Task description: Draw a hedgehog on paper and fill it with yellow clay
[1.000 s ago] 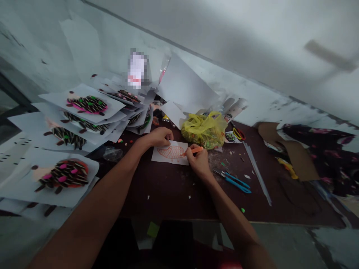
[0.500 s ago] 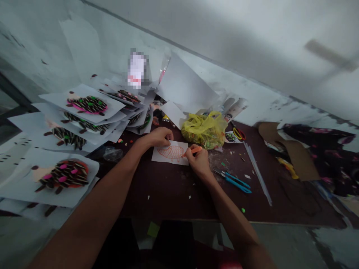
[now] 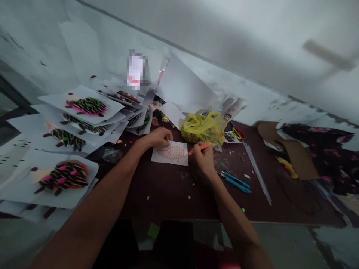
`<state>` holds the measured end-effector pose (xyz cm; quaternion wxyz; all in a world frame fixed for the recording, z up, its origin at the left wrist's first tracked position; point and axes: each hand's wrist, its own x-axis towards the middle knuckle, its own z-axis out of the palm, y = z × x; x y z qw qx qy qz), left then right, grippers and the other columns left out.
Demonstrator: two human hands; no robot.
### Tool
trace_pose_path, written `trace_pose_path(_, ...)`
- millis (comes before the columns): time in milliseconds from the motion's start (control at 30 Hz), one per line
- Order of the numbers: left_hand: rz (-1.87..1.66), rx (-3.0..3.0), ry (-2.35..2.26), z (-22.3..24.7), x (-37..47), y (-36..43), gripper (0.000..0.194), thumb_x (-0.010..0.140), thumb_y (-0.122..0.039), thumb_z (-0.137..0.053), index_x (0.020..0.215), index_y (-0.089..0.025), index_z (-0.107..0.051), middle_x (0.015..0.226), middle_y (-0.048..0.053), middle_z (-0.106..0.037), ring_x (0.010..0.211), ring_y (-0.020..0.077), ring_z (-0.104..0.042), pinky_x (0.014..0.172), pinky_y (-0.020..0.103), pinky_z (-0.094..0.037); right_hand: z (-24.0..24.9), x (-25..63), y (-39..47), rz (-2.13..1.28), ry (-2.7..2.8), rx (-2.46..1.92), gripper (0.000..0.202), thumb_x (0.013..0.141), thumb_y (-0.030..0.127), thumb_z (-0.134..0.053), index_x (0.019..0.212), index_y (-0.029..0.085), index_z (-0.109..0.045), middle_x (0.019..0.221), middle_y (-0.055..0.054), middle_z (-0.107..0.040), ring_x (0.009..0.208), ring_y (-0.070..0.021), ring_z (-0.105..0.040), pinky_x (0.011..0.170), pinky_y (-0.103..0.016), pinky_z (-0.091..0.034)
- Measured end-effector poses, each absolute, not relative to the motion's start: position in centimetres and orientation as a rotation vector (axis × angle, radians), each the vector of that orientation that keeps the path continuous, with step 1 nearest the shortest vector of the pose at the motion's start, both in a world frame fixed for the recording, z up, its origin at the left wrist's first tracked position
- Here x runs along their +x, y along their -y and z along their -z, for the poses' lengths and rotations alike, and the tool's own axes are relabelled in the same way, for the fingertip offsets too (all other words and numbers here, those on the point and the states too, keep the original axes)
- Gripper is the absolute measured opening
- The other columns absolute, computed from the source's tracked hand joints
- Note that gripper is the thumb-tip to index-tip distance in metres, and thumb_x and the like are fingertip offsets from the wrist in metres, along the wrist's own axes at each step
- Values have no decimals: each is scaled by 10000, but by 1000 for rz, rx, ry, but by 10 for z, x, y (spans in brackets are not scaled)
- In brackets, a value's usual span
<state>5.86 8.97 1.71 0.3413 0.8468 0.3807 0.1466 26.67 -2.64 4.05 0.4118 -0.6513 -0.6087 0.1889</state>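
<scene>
A small white sheet of paper (image 3: pixel 181 160) with an orange hedgehog-like drawing lies on the dark table. My left hand (image 3: pixel 161 137) is closed at its upper left edge, fingers curled and thumb on the paper. Between the fingers of my right hand (image 3: pixel 204 158) is an orange felt-tip pen (image 3: pixel 206 145), its tip close to the paper's right edge; whether it touches cannot be made out. Right behind that hand sits a yellow plastic bag (image 3: pixel 200 127), full of something.
Stacked white sheets bearing hedgehog pictures (image 3: pixel 86 106) cover the left side. Blue-handled snips (image 3: pixel 238 182), clear sticks (image 3: pixel 258 173), scissors (image 3: pixel 238 133) and a yellow tool (image 3: pixel 286 167) lie to the right. A blurred-out phone-shaped screen (image 3: pixel 136 70) stands at the back.
My right hand has shifted right with the pen, whose tip has come away from the drawing toward the paper's right edge. My left hand stays in place.
</scene>
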Motion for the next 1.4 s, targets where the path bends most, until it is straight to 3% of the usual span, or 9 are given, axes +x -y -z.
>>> trace_pose_path(267, -463, 2171, -1021, -12, 61, -89, 209, 647, -110, -565, 776, -166, -720, 782, 38, -717, 717, 161, -607, 640, 245, -421, -53, 280, 25, -379, 1676, -1963, 503, 968, 406, -420, 578, 184, -647, 586, -69, -651, 618, -181, -593, 649, -276, -373)
trace_pose_path(467, -482, 2181, -1035, -15, 62, -86, 193, 646, -104, -575, 746, -180, -721, 747, 28, -716, 690, 158, -607, 618, 246, -406, -59, 280, 25, -70, 1821, -2316, 376, 1018, 336, -405, 891, 130, -693, 838, -141, -734, 766, -215, -658, 676, -274, -374)
trace_pose_path(667, -496, 2143, -1055, -15, 64, -86, 186, 641, -89, -573, 720, -175, -717, 725, 27, -710, 670, 160, -607, 609, 251, -409, -63, 271, 28, -15, 1870, -2471, 345, 1041, 354, -373, 1116, 131, -625, 945, -153, -744, 856, -254, -709, 714, -292, -422)
trace_pose_path(900, -550, 2201, -1057, -13, 66, -83, 197, 672, -69, -539, 714, -173, -702, 724, 27, -692, 660, 156, -588, 631, 263, -409, -59, 269, 30, -81, 2010, -2519, 349, 999, 478, -495, 1123, 166, -590, 1009, -156, -742, 937, -281, -724, 765, -319, -469)
trace_pose_path(1100, -566, 2281, -1082, -12, 66, -83, 192, 695, -55, -530, 727, -171, -679, 749, 27, -674, 703, 162, -578, 662, 270, -400, -57, 269, 29, -116, 2036, -2520, 350, 994, 483, -494, 1112, 177, -617, 1003, -153, -748, 946, -293, -720, 750, -319, -456)
trace_pose_path(1400, -579, 2375, -1136, -12, 68, -80, 198, 766, -68, -536, 775, -186, -695, 835, 54, -678, 830, 204, -594, 782, 314, -443, -58, 270, 29, -178, 2014, -2446, 287, 986, 448, -529, 1059, 196, -644, 1035, -102, -734, 928, -239, -694, 695, -280, -388)
